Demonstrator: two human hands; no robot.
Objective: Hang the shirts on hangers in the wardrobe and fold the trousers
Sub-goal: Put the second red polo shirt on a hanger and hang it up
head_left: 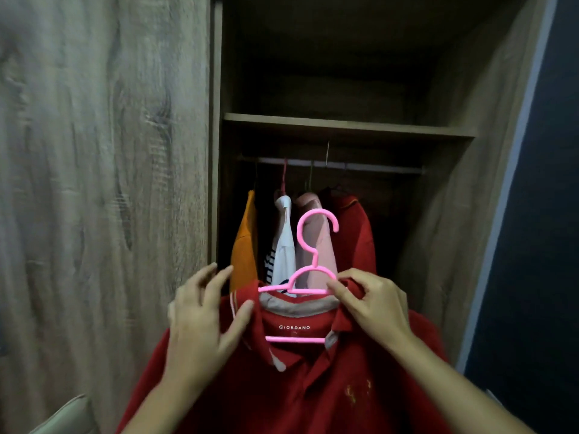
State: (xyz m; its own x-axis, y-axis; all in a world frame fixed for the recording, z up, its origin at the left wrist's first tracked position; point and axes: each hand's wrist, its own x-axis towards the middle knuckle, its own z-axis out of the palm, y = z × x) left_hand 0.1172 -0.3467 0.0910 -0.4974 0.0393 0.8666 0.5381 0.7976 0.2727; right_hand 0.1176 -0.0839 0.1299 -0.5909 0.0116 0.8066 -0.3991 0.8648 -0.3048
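You are holding the red polo shirt [282, 386] in front of the open wardrobe [454, 214], already threaded onto the pink hanger [308, 278]. Your right hand [372, 303] is closed in a pinch on the collar and the hanger's right shoulder together. Your left hand [203, 311] is partly open, fingers spread, its thumb and palm pressing the shirt's left shoulder rather than clamping anything.

The move ahead turns on 1 relation: the rail [332, 166] lies straight up and away from your hands, inside the wardrobe under the shelf [344, 125], and it runs left to right. The hanger's hook stands upright above your hands with its open end curling to the right. Its bar also lies roughly left to right, so it likely needs turning before the hook can catch the rail.

4 garments already hang there: an orange one [244, 245], a white one [283, 239], a pale pink one [316, 245] and another red one [357, 233]. Free rail shows to the right of them, and your right hand is the nearer one to that gap, so it looks best placed to lift.

No trousers are visible.
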